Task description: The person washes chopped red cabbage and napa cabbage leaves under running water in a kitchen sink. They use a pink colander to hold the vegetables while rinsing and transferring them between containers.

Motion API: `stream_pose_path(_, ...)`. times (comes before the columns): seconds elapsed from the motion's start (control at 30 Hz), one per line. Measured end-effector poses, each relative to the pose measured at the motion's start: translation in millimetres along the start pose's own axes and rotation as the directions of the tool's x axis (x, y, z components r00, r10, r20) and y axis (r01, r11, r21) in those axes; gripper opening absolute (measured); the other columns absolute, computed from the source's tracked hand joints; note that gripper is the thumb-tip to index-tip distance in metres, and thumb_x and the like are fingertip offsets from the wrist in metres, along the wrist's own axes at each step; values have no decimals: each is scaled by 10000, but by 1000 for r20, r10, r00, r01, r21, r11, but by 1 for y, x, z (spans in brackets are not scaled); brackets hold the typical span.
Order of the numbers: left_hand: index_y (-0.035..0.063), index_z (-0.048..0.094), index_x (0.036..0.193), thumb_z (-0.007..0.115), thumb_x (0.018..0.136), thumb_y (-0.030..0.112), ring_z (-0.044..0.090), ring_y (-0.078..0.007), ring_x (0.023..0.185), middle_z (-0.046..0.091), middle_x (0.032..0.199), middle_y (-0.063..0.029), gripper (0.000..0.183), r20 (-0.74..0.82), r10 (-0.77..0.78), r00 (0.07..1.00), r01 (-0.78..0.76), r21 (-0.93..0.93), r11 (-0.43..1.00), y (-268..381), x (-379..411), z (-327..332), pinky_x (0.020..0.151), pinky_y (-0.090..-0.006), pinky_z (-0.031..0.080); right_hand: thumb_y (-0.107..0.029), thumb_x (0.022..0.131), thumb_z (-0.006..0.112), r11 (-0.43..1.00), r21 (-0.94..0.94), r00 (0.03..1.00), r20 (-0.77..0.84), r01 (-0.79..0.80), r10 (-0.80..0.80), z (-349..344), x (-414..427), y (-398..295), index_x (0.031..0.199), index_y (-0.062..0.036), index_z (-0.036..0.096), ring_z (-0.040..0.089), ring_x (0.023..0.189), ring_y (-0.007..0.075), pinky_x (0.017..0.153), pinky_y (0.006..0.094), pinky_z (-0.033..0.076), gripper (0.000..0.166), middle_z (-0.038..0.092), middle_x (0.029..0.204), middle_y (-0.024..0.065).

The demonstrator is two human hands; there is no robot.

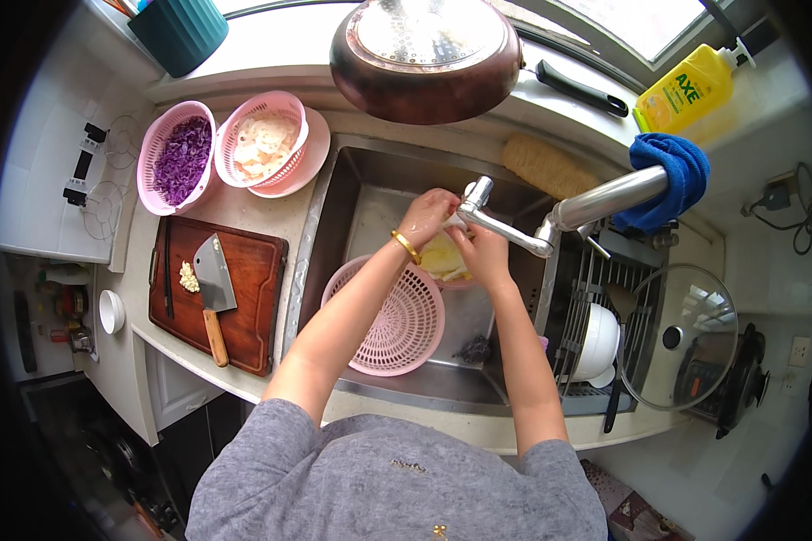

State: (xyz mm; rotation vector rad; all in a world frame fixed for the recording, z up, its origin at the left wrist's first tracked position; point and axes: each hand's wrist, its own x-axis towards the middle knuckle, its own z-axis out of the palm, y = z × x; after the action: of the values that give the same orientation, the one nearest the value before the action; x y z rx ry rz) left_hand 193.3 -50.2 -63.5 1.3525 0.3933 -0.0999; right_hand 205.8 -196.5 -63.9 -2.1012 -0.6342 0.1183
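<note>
Both hands are together under the tap spout (pixel 477 196), over the steel sink (pixel 379 209). My left hand (pixel 430 215), with a gold bangle (pixel 406 247) at its wrist, has its fingers curled and looks wet. Close on its right, my right hand (pixel 482 251) has its thumb towards the left hand. Something whitish shows between them; whether it is a leaf piece or water I cannot tell, as the tap hides some fingers. Below the hands lie pale yellow leaves (pixel 441 258) in a pink container (pixel 461 283). A pink colander (pixel 399 324) stands under my left forearm.
Left of the sink, a cleaver (pixel 214 276) and minced garlic (pixel 189 277) lie on a wooden board (pixel 257 291). Pink baskets hold shredded purple cabbage (pixel 181 161) and pale slices (pixel 264 145). Behind stands a pan (pixel 423 88); at right, a dish rack (pixel 572 270) and glass lid (pixel 680 304).
</note>
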Motion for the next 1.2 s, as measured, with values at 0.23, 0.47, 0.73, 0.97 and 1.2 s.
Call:
stream_pose_path(0.23,35,546,1101,403,968,282,581,-173,933,599,1051,-80,315,41,-181,983,169,-596,785,-19,-25,-34,850,-323,471,-262,902,526,930,359,988,-91,-84,124,29,20,-52,896,-13,612,520,703,180,663,322,429,263,576,784,101)
stream_pose_path(0.47,39,477,1247,401,951,401,510,-168,1111,541,1204,-67,473,129,-21,991,106,-703,703,-4,-36,-5,949,-324,415,-258,866,553,972,-194,932,-309,132,-188,28,29,-41,884,-55,640,536,866,321,719,463,419,222,599,820,124)
stream_pose_path(0.73,8,619,895,581,853,229,537,-76,740,622,782,-23,228,26,332,943,-332,138,933,31,-16,37,677,-264,450,-194,812,560,967,-87,970,-72,-239,233,24,-10,81,977,11,581,600,833,296,734,365,462,264,631,875,150)
stream_pose_path(0.97,24,618,875,620,842,257,561,-88,674,651,774,-51,235,100,326,940,-331,40,943,41,-7,47,624,-257,459,-209,680,661,800,-571,964,56,-182,259,49,-53,77,963,-54,633,592,914,327,855,426,415,324,627,946,144)
stream_pose_path(1.2,37,585,891,641,845,184,580,-82,772,626,834,-33,164,11,266,964,-266,25,964,28,-13,24,662,-239,478,-213,711,655,920,155,929,-34,-359,368,9,-39,48,922,40,598,599,698,198,649,318,456,334,639,798,148)
